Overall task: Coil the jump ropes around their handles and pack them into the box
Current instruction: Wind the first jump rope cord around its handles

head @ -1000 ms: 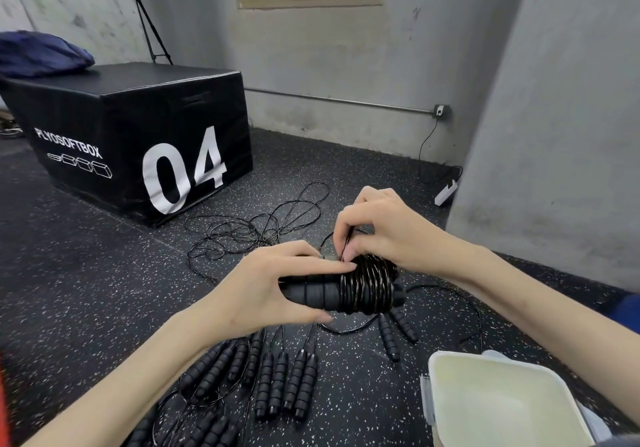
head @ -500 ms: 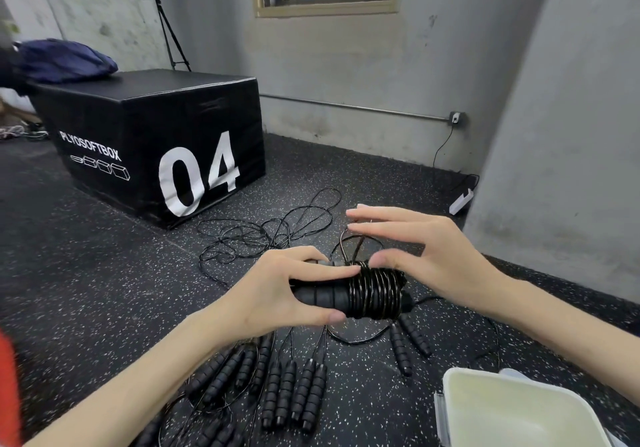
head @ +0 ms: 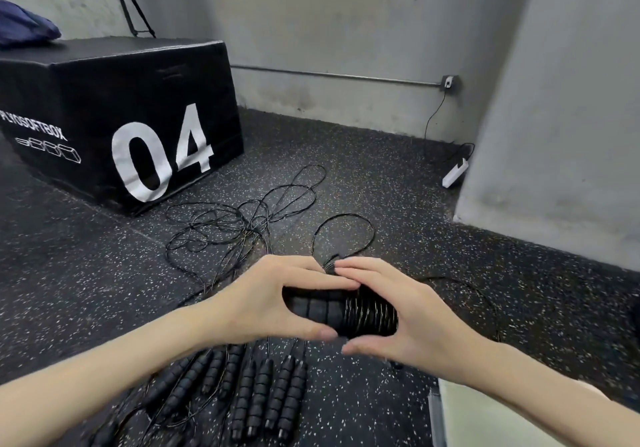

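Fingers of our left hand clamp the handles mid-frame; right hand cups the coiled rope, fingers loose. Light but springy, so we'd grip right over the wraps. Box sits lower right.

This was a gym or training room: the ground under the hands was black rubber flooring flecked with white, the kind laid in workout spaces. Up and to the left of the left hand stood a large black padded plyometric box printed "PLYOSOFTBOX" and "04", and black foam-handled jump ropes lay in a row just below that hand. Bare grey concrete walls closed the corner beyond.
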